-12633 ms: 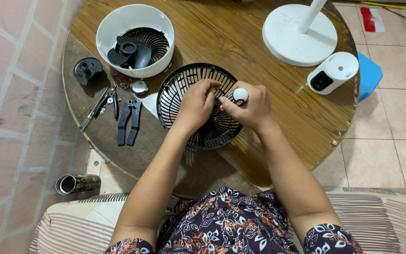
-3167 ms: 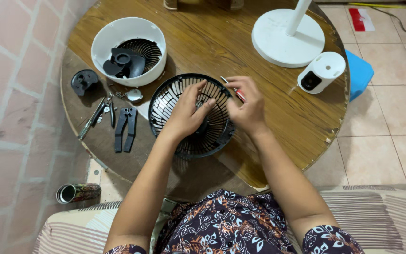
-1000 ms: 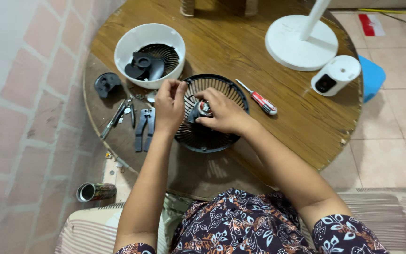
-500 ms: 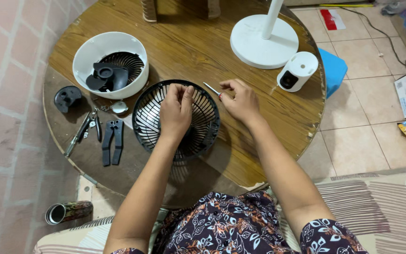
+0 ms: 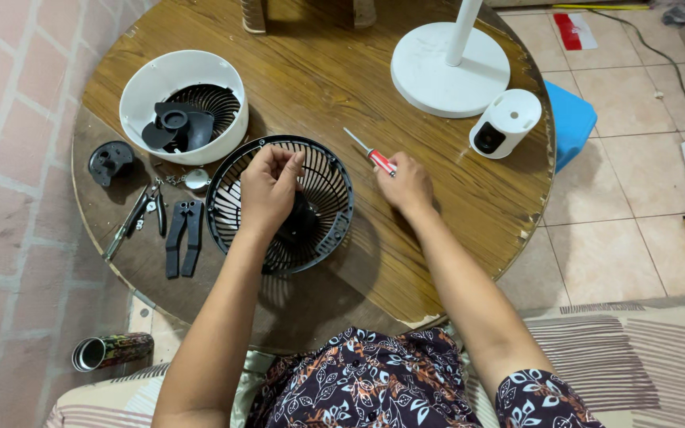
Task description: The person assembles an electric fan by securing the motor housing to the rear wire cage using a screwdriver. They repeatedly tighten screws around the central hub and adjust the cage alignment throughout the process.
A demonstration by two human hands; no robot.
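Left hand (image 5: 267, 186) hangs over the black fan grille (image 5: 279, 204), fingertips pinched together on something too small to make out. Right hand (image 5: 407, 184) now closed on the red-handled screwdriver (image 5: 371, 153), shaft pointing up-left — a second ago it lay loose on the round wooden table (image 5: 342, 71) while that hand worked inside the grille. Hand out, tool back in grip. Left of the grille: black pliers (image 5: 182, 237), white fan housing (image 5: 183, 106).

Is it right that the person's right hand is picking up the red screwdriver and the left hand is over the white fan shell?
Not quite. The head view shows the left hand over the black fan grille, not the white fan shell, which sits apart at the table's back left. The right hand is indeed at the red screwdriver.
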